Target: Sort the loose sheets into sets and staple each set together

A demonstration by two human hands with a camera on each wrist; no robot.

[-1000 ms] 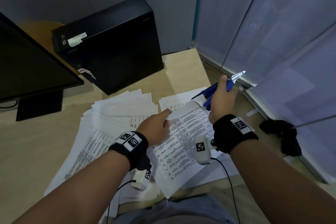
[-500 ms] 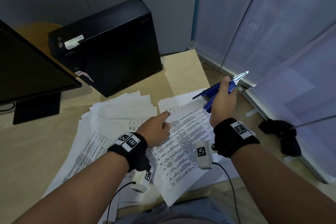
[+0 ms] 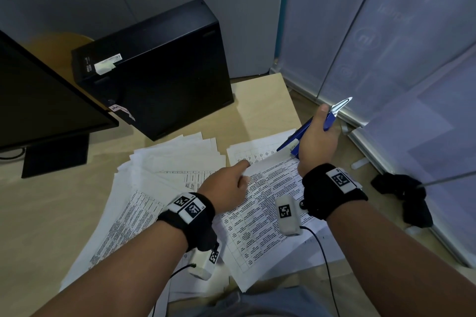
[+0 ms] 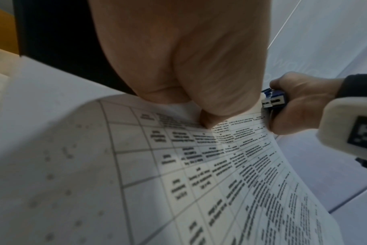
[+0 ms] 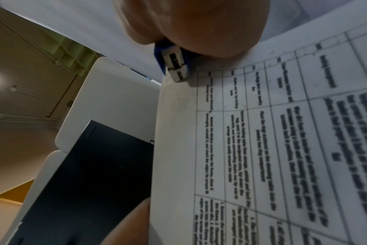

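Note:
A set of printed table sheets is lifted off the desk in front of me. My left hand pinches its top edge, thumb under and index finger stretched along the edge; the same pinch shows in the left wrist view on the sheets. My right hand grips a blue stapler, whose mouth sits over the set's top right corner. In the right wrist view the stapler bites the corner of the sheets. The stapler also shows beyond my left hand.
More loose sheets lie fanned across the wooden desk. A black computer case stands behind them and a dark monitor at the left. The desk's right edge meets a partition; a black cloth lies on the floor there.
The stapler's mouth has stayed on the set's top right corner. My left hand shifted slightly along the top edge, its index finger now stretched out further. The view tilted a little.

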